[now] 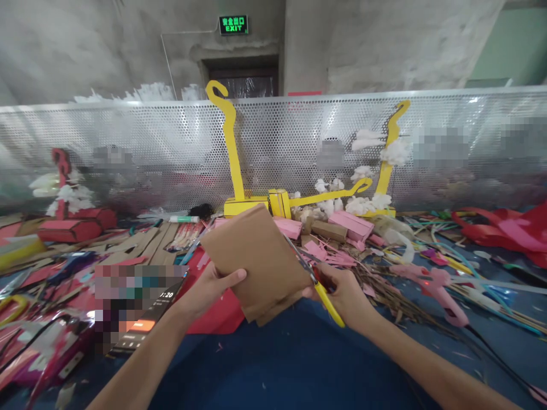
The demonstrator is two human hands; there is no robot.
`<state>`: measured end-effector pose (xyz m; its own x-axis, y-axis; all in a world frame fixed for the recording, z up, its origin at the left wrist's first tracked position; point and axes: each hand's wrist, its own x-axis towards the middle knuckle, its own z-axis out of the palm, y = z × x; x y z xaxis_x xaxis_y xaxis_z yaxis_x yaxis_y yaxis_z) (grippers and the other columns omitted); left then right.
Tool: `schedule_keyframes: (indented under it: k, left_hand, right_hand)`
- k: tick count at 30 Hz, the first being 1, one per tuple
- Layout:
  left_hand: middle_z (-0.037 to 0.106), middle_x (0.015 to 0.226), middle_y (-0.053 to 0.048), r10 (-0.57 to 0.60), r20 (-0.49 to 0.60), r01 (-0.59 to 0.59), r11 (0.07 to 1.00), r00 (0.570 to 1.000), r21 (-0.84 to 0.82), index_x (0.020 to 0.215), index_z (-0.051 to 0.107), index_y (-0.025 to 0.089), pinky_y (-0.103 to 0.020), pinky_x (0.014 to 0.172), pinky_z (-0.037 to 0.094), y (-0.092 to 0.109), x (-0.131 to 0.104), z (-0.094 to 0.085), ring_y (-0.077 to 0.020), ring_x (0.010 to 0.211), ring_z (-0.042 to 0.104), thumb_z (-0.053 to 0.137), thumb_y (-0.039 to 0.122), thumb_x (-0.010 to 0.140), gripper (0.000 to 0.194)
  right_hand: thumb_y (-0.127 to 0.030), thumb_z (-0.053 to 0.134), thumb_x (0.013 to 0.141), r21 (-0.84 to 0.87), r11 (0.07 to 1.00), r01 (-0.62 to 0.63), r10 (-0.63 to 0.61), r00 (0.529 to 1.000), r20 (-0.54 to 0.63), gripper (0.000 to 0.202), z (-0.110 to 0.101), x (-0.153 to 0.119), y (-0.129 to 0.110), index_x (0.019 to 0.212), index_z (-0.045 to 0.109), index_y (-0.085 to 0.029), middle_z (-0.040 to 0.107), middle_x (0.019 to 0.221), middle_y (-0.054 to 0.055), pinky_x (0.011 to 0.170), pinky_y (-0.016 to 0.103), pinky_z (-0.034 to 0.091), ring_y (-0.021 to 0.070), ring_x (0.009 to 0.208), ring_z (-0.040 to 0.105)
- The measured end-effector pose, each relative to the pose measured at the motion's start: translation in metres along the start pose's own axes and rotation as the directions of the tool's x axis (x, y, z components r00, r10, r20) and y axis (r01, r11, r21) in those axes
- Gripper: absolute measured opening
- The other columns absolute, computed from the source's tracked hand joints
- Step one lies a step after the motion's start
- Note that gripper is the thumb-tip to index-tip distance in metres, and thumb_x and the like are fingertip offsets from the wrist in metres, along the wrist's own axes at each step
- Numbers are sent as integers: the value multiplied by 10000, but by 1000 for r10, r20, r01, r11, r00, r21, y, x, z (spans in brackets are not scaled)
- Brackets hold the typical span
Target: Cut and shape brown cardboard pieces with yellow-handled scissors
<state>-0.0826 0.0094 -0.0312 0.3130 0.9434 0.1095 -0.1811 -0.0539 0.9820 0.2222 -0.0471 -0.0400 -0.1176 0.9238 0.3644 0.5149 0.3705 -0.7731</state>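
In the head view a brown cardboard piece (260,256) is held up over the table, tilted, with a second layer showing at its lower edge. My left hand (220,283) grips its left side, thumb on the front face and the other fingers behind. Closed around yellow-handled scissors (327,299) is my right hand (342,293), at the cardboard's right edge. The scissor blades point up and left along that edge; whether they are cutting into it I cannot tell. A sheet of red material (217,316) lies beneath the cardboard.
Yellow card shapes with hooked stems (233,154) stand behind, before a perforated metal screen (171,136). To the right lie a pink glue gun (444,287) with its cable and a pile of cardboard strips (397,299). A phone (156,307) lies at the left among scraps.
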Motion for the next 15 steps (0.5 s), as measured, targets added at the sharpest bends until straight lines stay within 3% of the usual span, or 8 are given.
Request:
schedule_keyframes:
  k: [6,9,15]
  left_hand:
    - [719,1279,-132,-36,-136,31,999,990,-34,1237,672,197,-392,915,579,10,0,6,-309,1155,679,874,463,689,641]
    - [762,1167,-142,-40,-170,43,999,985,12,1134,716,168,-388,846,592,12,0,5,-303,1018,725,872,496,674,586]
    - [790,1048,-103,2,-114,6,998,993,68,1072,741,174,-350,791,578,14,-1,4,-264,914,731,838,500,720,489]
  right_hand:
    - [-462,718,854,179,984,-14,7,999,42,312,-3,6,8,974,604,-198,658,870,27,690,293,509,194,765,622]
    - [-413,721,860,131,991,-18,15,1000,24,276,-4,9,12,982,576,-213,648,868,21,722,298,521,200,802,632]
    - [-438,738,840,9,1000,12,-12,1000,-10,303,-9,12,15,935,563,-210,637,808,10,682,299,521,185,724,609]
